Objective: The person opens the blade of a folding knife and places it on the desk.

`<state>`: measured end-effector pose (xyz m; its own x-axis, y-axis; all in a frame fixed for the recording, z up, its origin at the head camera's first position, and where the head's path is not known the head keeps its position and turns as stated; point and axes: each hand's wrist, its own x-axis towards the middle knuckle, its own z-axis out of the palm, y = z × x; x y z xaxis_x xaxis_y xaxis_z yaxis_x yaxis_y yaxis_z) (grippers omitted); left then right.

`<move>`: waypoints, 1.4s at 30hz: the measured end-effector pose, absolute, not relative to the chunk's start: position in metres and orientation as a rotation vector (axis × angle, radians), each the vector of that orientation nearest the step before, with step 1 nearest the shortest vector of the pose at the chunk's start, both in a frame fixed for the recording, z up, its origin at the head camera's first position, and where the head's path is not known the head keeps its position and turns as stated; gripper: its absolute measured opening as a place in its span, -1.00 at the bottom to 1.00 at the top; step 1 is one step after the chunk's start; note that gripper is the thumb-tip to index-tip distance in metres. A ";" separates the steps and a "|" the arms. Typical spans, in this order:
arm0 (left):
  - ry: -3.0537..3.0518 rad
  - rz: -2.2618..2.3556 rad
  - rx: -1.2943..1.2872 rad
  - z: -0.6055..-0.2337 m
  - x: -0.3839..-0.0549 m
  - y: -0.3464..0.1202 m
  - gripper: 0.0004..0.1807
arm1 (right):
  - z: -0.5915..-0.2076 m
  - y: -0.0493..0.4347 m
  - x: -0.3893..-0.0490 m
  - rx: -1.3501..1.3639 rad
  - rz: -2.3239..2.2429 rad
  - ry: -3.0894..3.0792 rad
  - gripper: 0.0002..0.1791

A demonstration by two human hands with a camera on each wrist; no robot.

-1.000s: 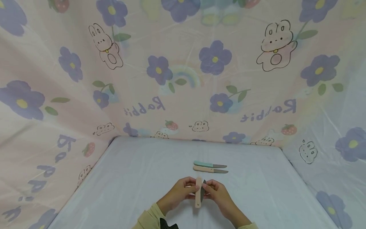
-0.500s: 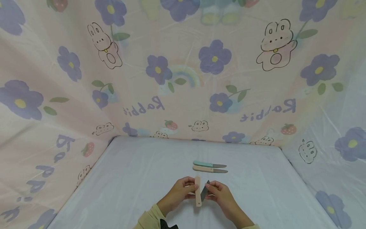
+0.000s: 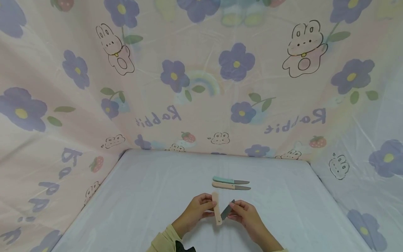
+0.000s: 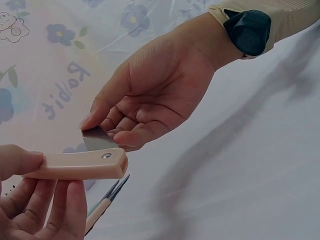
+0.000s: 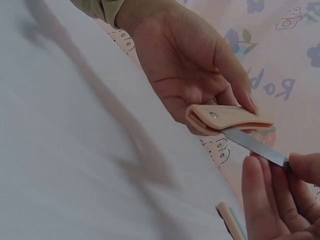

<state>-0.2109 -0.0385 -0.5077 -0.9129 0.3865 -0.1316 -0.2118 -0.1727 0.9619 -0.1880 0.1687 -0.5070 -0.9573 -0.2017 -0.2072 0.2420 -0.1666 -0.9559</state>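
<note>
Between the two hands is a folding knife with a peach handle [image 3: 216,210] and a grey blade [image 5: 255,147], the blade partly swung out of the handle's slot. My left hand [image 3: 196,210] holds the handle, thumb on one side and fingers on the other. With thumb and fingers, my right hand [image 3: 248,215] pinches the blade near its tip. A metal rivet shows at the handle's pivot end in both wrist views. Just beyond the hands lie two more folding knives, blades out and pointing right: a teal-handled knife [image 3: 223,180] and a peach-handled knife [image 3: 223,186].
A white-covered table [image 3: 151,178] lies under the hands. Fabric walls [image 3: 201,105] printed with purple flowers, rabbits and strawberries rise at its back and sides. A dark device [image 4: 248,32] is worn on the right wrist.
The blade has swung further out of the handle as my right hand moved right and slightly down. My left hand has shifted slightly left with the handle, which now tilts. The lying knives stay put.
</note>
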 end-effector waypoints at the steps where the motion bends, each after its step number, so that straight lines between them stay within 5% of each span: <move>1: 1.718 2.137 0.196 -0.508 -0.211 -0.039 -0.62 | -0.507 0.169 -0.188 0.054 -2.195 1.820 -0.62; 28: 1.535 2.347 0.153 -0.514 -0.214 -0.043 -0.62 | -0.511 0.184 -0.185 0.166 -2.322 1.780 -0.67; 42: 1.299 2.527 -0.081 -0.521 -0.214 -0.038 -0.66 | -0.511 0.176 -0.184 0.395 -2.528 1.698 -0.67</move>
